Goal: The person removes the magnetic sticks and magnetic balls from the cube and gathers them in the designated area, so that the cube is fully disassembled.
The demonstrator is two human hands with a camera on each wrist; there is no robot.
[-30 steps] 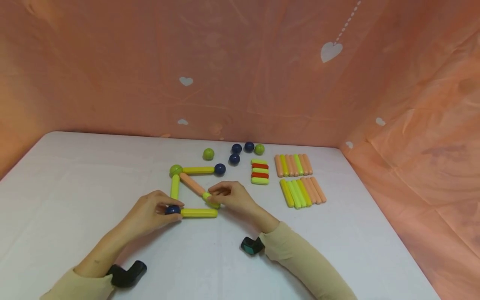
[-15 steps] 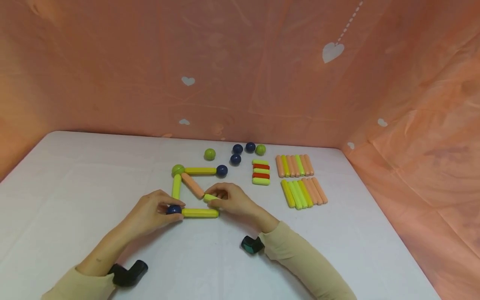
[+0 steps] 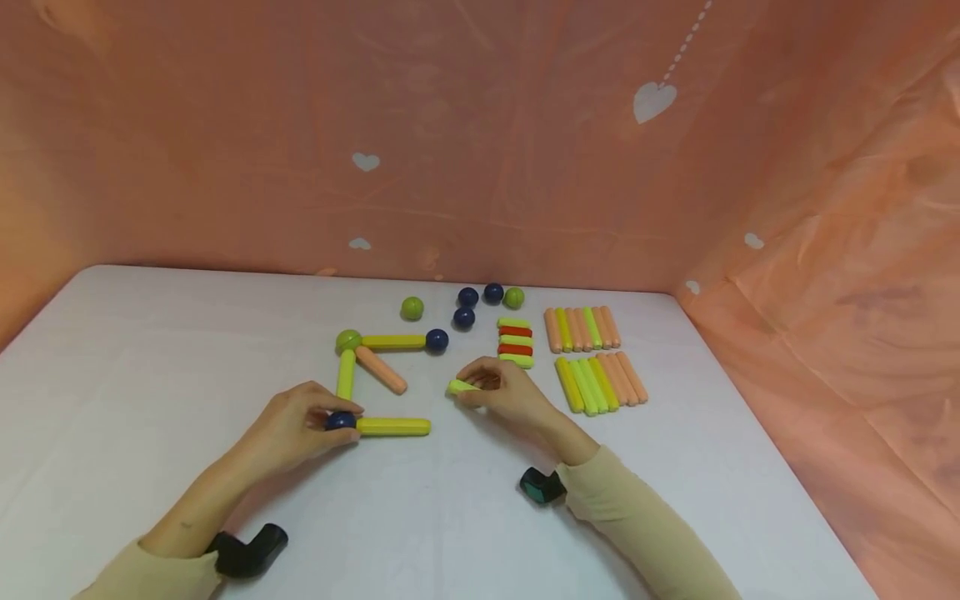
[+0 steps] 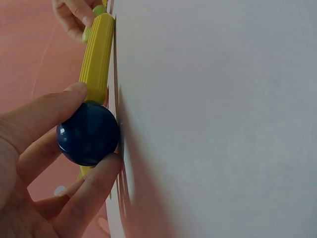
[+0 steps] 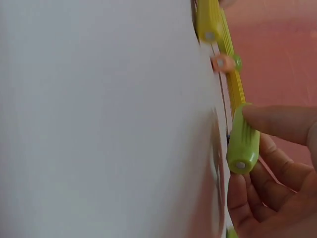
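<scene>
My left hand point(image 3: 300, 429) grips a dark blue ball point(image 4: 89, 134) between thumb and fingers. A yellow stick point(image 3: 393, 427) reaches right from that ball, and a light green stick point(image 3: 346, 373) runs up from it to a green ball point(image 3: 348, 341). From the green ball, another yellow stick point(image 3: 393, 342) leads to a second blue ball point(image 3: 437, 341), and an orange stick point(image 3: 381, 370) slants down right with its far end free. My right hand point(image 3: 510, 393) pinches a short light green stick point(image 5: 243, 141), apart from the joined pieces; a metal tip shows on its end.
Loose blue balls point(image 3: 464, 317) and green balls point(image 3: 412, 308) lie at the back. Short green and red sticks point(image 3: 515, 342) are stacked beyond my right hand. Two rows of longer sticks point(image 3: 600, 382) lie at right. A pink curtain point(image 3: 450, 167) hangs behind the white table point(image 3: 187, 350).
The short green stick has come away from the orange stick's end. My right hand has carried it to the right. My left hand stays on the blue ball.
</scene>
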